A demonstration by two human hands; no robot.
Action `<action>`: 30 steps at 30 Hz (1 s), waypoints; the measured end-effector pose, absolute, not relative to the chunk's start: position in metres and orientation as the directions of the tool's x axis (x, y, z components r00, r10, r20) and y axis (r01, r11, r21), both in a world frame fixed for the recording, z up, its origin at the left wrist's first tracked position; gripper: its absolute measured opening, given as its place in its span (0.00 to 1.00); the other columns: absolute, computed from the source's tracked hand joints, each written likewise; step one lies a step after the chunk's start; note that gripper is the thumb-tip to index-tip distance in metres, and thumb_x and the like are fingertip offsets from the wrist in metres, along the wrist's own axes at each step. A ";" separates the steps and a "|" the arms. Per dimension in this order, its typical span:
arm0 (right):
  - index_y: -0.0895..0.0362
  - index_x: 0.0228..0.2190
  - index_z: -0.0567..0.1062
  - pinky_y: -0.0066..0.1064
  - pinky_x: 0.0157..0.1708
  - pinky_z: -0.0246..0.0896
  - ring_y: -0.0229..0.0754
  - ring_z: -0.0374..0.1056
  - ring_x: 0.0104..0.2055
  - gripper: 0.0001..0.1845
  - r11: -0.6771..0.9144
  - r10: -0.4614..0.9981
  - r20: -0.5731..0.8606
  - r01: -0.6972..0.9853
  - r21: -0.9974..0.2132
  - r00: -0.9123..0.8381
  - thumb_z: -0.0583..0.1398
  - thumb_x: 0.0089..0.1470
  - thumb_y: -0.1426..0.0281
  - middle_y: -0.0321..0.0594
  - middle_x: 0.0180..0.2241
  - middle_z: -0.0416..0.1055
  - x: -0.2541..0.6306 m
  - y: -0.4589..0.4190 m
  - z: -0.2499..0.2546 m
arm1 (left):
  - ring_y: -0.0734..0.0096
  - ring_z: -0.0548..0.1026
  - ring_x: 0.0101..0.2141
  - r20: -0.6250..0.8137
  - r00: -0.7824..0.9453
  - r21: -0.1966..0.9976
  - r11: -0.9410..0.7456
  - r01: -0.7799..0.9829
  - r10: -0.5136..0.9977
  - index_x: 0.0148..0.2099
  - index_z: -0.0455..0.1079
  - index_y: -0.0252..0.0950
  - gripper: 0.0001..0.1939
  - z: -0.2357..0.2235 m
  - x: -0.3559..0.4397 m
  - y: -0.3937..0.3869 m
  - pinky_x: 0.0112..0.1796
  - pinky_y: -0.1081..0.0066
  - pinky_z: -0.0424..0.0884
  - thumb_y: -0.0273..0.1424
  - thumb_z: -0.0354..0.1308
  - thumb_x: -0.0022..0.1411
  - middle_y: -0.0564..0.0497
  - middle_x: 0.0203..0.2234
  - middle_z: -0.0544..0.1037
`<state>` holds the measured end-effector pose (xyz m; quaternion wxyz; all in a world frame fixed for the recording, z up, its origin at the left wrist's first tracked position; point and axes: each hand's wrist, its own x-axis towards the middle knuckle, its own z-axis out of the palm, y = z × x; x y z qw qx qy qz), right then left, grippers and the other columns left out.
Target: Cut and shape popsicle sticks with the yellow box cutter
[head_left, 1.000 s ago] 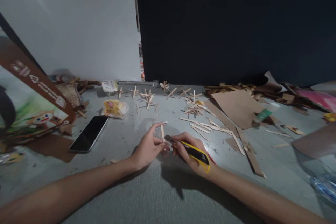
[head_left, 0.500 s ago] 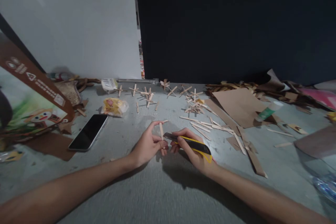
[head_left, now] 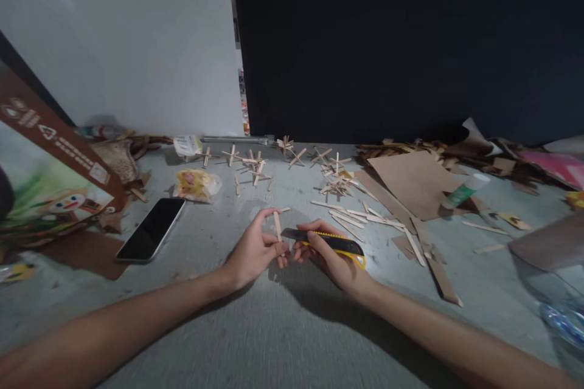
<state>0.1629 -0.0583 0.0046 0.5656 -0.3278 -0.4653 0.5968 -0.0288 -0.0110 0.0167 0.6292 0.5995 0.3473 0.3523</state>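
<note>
Between the thumb and fingers of my left hand (head_left: 256, 249) is a wooden craft stick (head_left: 277, 227), held nearly upright above the grey table. My right hand (head_left: 335, 264) is closed around a yellow and black utility knife (head_left: 338, 242). The knife's blade (head_left: 292, 234) points left, and its tip is at or very near the stick; whether it touches I cannot tell. Loose craft sticks (head_left: 351, 219) lie beyond my right hand. Farther back stand small crossed-stick pieces (head_left: 255, 167) and a heap of sticks (head_left: 338, 185).
A phone (head_left: 152, 230) lies on the left by a large printed box (head_left: 59, 164). Behind it is a yellow plastic packet (head_left: 196, 185). Cardboard sheets (head_left: 413, 185), a glue stick (head_left: 468, 189) and a roll of clear tape (head_left: 566, 321) are on the right. Panels close off the back.
The view has shifted very slightly. Both hands keep their holds on the craft stick and the utility knife, with the blade in nearly the same place at the stick.
</note>
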 end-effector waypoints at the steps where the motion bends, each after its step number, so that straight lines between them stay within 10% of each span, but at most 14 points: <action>1: 0.51 0.43 0.79 0.39 0.38 0.74 0.45 0.79 0.31 0.18 0.064 0.980 0.130 -0.382 -0.922 -0.149 0.69 0.62 0.51 0.38 0.31 0.82 0.163 -0.058 0.005 | 0.67 0.78 0.20 -0.012 0.511 0.999 0.031 -0.029 0.859 0.67 0.51 0.35 0.48 0.016 -0.029 -0.011 0.26 0.73 0.70 0.48 0.75 0.58 0.55 0.21 0.81; 17: 0.51 0.43 0.78 0.40 0.37 0.75 0.46 0.79 0.32 0.18 0.048 0.986 0.112 -0.435 -0.899 -0.124 0.69 0.61 0.52 0.38 0.31 0.82 0.163 -0.059 0.008 | 0.67 0.78 0.21 -0.016 0.510 0.997 0.054 -0.060 0.860 0.65 0.50 0.37 0.49 0.018 -0.025 -0.015 0.27 0.72 0.71 0.49 0.76 0.56 0.56 0.21 0.81; 30: 0.49 0.44 0.80 0.42 0.39 0.70 0.47 0.73 0.33 0.11 0.482 0.872 0.481 0.320 -0.815 -0.089 0.64 0.67 0.56 0.42 0.35 0.76 0.182 -0.059 0.010 | 0.68 0.77 0.21 -0.034 0.504 0.999 0.013 0.046 0.863 0.40 0.63 0.39 0.28 0.017 -0.030 -0.013 0.27 0.71 0.69 0.51 0.75 0.56 0.53 0.21 0.81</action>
